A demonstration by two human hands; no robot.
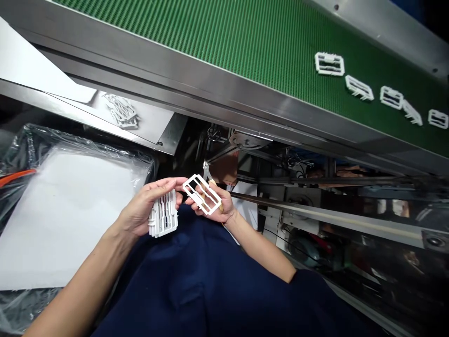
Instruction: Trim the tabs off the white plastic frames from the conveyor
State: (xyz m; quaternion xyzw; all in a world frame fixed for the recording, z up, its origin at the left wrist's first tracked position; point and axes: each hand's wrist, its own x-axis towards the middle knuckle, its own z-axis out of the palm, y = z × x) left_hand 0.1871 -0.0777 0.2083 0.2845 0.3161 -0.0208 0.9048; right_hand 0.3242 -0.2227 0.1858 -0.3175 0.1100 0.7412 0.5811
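Note:
My left hand (pixel 140 210) is closed around a stack of white plastic frames (pixel 163 224), with the thumb across the top. Close beside it, my right hand (pixel 226 206) grips a single white plastic frame (pixel 199 198), tilted and held apart from the stack. A pair of nippers (pixel 206 169) with yellowish handles also sits in my right hand, its metal jaws pointing away from me. The palm and the frame partly hide the handles. My left fingertips come near the single frame's left corner; whether they touch it I cannot tell.
A green conveyor belt (pixel 210 32) with a metal side rail runs across the top, carrying several white frames (pixel 329 64) at right. More frames (pixel 121 111) lie heaped on a ledge at left. Below is a plastic-lined container (pixel 143 161) with a white sheet (pixel 70 210). Machinery stands at right.

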